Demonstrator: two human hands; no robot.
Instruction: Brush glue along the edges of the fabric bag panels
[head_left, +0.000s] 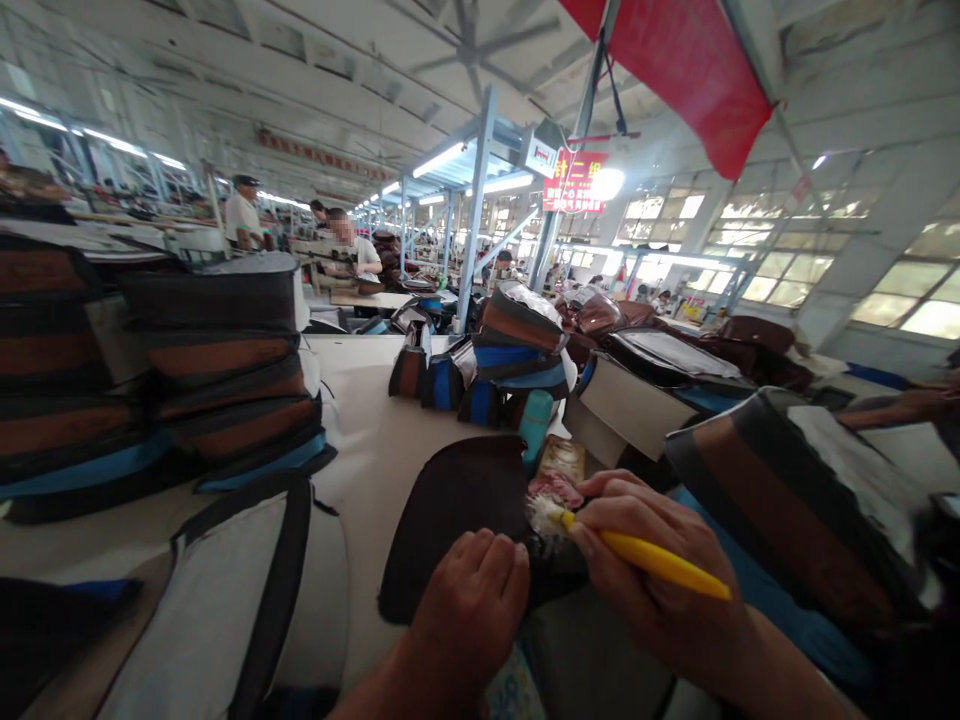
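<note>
My right hand (652, 560) grips a yellow-handled brush (660, 563) with pale, frayed bristles. The bristle end is beside the right edge of a dark brown panel (465, 500) that lies on the white table (360, 400). My left hand (476, 590) is closed at the near edge of that panel, its fingers curled; whatever they pinch is hidden beneath them. Just beyond the bristles are a pinkish crumpled cloth (555, 488) and a small tan container (562, 458). A teal bottle (535, 428) stands behind the panel.
Stacked black, brown and blue bag pieces (232, 370) rise at the left. A white-and-black piece (225, 590) lies near front left. More bag pieces (517, 350) are piled behind the bottle, and a large one (787, 500) stands at my right. People work in the background.
</note>
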